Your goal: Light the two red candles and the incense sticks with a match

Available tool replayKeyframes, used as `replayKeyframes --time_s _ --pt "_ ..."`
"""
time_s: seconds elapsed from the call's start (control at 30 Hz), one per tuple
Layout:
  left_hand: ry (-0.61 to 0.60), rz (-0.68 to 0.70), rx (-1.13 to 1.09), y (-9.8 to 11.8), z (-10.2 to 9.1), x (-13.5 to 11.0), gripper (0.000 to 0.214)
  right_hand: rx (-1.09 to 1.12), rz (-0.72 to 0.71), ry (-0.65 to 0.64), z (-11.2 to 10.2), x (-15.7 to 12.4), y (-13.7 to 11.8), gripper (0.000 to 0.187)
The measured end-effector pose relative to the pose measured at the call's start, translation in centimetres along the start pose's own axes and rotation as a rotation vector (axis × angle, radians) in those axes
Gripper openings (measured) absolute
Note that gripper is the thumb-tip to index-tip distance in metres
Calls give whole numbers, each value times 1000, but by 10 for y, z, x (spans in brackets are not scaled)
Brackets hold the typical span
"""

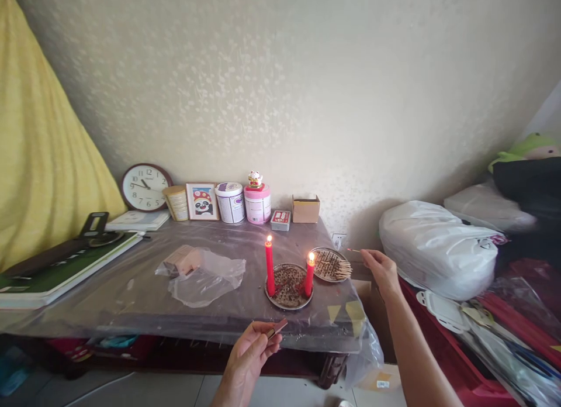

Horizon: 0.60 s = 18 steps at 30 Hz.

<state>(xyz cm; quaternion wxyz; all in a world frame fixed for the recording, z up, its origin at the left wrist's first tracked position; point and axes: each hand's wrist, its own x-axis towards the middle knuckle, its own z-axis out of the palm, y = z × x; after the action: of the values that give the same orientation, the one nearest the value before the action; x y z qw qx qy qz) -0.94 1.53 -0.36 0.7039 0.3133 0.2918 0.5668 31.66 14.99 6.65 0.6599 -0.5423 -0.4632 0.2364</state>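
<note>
My left hand (252, 351) pinches a small matchbox (277, 328) in front of the table's near edge. Off the right end of the table, my right hand (380, 269) is closed on a thin matchstick (354, 250) that points left; I cannot make out a flame on it. Two lit red candles, a taller one (269, 269) and a shorter one (309, 278), stand upright on a round metal plate (287, 306). Behind and right of it, a second metal plate (318, 277) bears several wooden sticks (344, 269) that look like matches.
A thin plastic bag (205, 287) with brown packets lies left of the candles. Along the wall stand a clock (146, 188), a picture frame (202, 202), tubs (230, 203), a card tin (280, 220) and a cardboard box (305, 210). Stuffed white bags (438, 249) are at right.
</note>
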Motion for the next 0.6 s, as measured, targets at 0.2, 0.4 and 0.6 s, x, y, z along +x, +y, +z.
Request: replayKeyframes --time_s 0.2,0.4,0.6 --pt "4 -6 -2 1 2 0 26 -47 14 -88 -3 5 -3 35" --pt "14 -8 -15 -1 0 0 27 -229 20 -99 1 5 22 33" --pt "-14 -15 -22 -4 -4 4 26 -380 26 -99 6 17 45 33"
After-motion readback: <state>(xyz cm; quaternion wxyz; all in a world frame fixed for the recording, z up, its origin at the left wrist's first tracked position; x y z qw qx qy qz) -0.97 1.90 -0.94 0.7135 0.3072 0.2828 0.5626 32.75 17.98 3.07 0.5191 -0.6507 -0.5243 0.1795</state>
